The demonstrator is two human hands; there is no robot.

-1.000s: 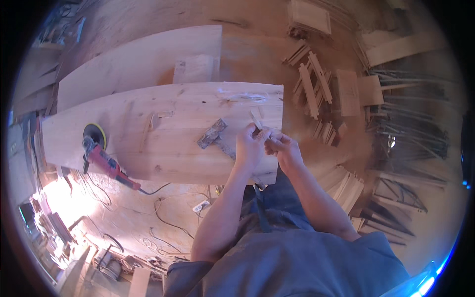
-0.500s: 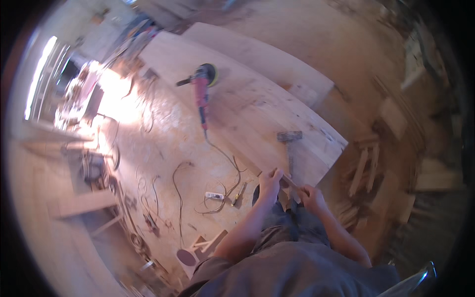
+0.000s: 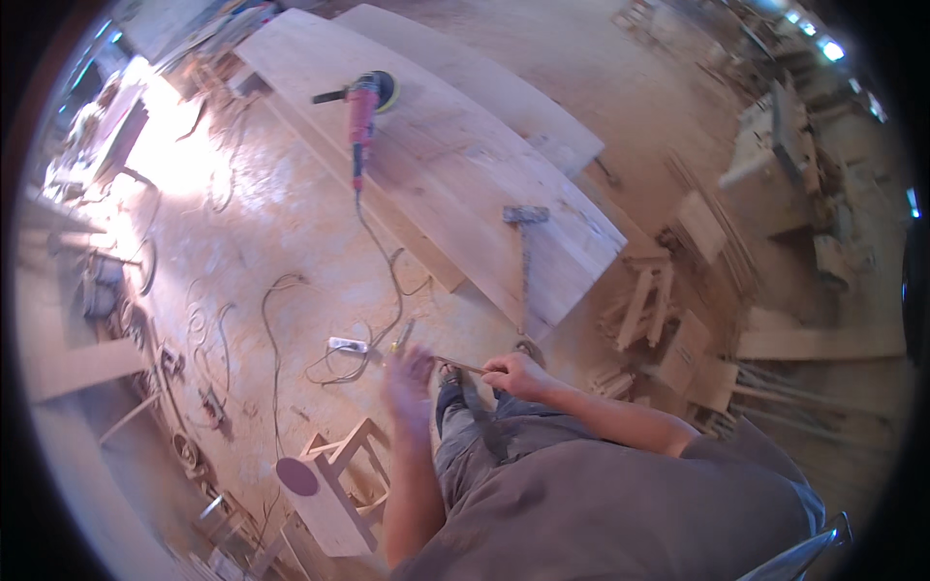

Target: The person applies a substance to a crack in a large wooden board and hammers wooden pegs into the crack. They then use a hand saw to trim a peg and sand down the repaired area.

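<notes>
The large wooden board [image 3: 455, 174] lies ahead of the right hand [image 3: 518, 376], well apart from it and set aslant. A second pale board [image 3: 475, 82] shows past its far edge, still farther from both hands. The wooden stool [image 3: 337, 508], with a round purple disc [image 3: 297, 476] at its near-left end, is to the left and behind the left hand [image 3: 409, 378]. Far ahead of this hand, slightly leftward, the red power tool [image 3: 361, 121] rests on the large board. The hammer [image 3: 525, 257] lies there also, straight ahead of the right hand. Ahead and left of the left hand is a white power strip [image 3: 349, 345]. The thin stick [image 3: 459, 365] is between the hands: the right fingers grasp one end. The left hand is blurred near the other; I cannot tell whether it grips.
</notes>
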